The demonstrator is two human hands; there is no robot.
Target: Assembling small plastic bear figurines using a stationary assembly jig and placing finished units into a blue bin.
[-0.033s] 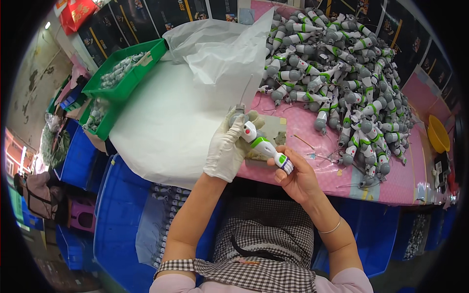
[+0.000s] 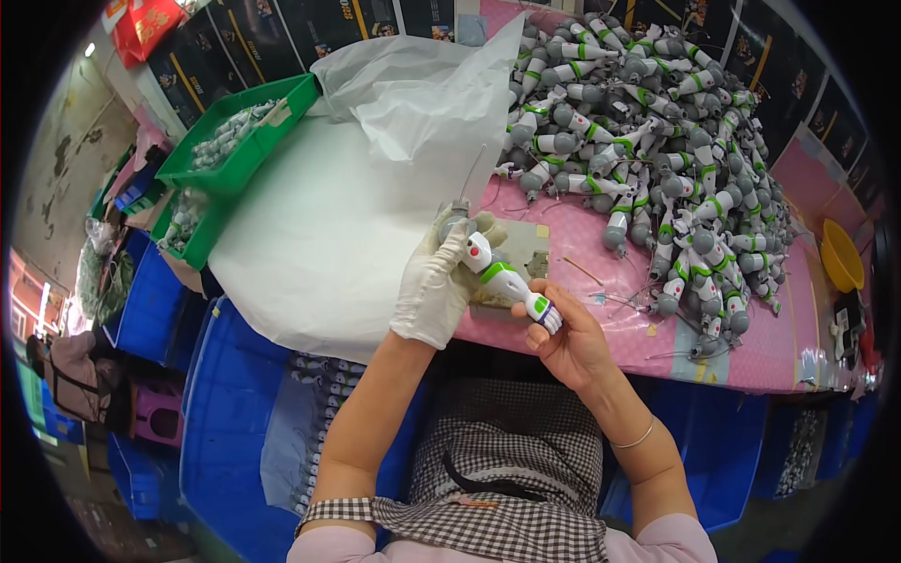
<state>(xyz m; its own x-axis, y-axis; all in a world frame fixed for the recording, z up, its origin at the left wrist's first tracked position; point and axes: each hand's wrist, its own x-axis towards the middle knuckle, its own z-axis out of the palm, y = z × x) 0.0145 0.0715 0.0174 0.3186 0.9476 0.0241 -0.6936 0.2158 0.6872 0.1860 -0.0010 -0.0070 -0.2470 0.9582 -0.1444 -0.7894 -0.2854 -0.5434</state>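
A white toy arm (image 2: pixel 507 280) with green bands, a red dot and a fist-shaped end is held between my hands, slanting down to the right. My left hand (image 2: pixel 427 293), in a white glove, is wrapped round its grey upper end. From that end a thin wire or rod (image 2: pixel 475 174) sticks up. Bare, my right hand (image 2: pixel 576 340) pinches the fist end between thumb and fingers. Just behind the toy arm lies a grey block (image 2: pixel 536 261), partly hidden by it and my glove.
A big heap of similar toy arms (image 2: pixel 657 169) covers the right of the pink table (image 2: pixel 601 347). White sheeting (image 2: pixel 310 235) spreads over the left. Green trays (image 2: pixel 239 174) of grey parts stand far left; blue bins (image 2: pixel 235 413) sit below the edge. A yellow bowl (image 2: pixel 842 255) stands far right.
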